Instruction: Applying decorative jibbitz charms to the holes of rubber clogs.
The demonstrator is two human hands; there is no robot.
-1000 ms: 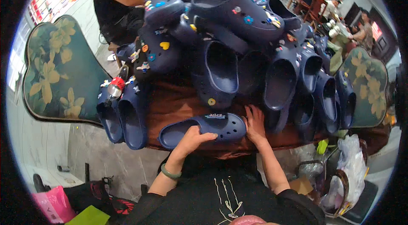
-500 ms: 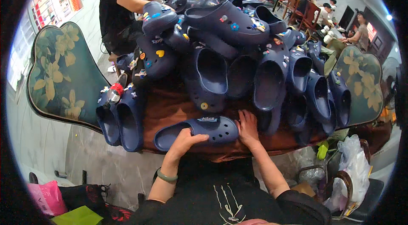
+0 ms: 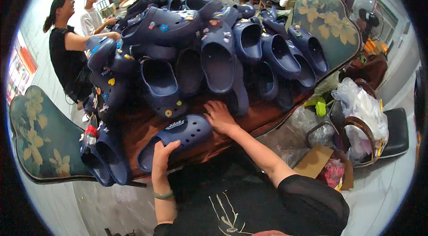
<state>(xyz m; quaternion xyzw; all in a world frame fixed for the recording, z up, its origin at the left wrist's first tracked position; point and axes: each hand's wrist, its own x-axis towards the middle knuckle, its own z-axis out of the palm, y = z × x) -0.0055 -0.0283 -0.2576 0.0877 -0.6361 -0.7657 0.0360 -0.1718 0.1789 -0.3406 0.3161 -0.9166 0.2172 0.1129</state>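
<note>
A navy clog (image 3: 196,131) with round vent holes and a light-blue lettered charm lies on the near edge of the brown-covered table (image 3: 133,140). My left hand (image 3: 163,153) grips its near side by the heel opening, thumb on top and the other fingers partly hidden. At the toe end, my right hand (image 3: 220,118) rests on the cloth with its fingers apart, close beside the clog and holding nothing. Just beyond stands an upturned clog (image 3: 161,84) with a round yellow charm, part of a heap of navy clogs.
To the left stands a pair of clogs (image 3: 109,160) with a red-topped object (image 3: 91,133) by them. Flower-patterned chair backs (image 3: 38,133) flank the table. At the right are plastic bags (image 3: 361,115) on a chair and a cardboard box (image 3: 314,160). A person in black (image 3: 67,57) reaches toward the heap.
My view has turned to the right, so the table and heap sit further left and tilted. My left hand keeps its hold on the clog; my right hand stays by the toe.
</note>
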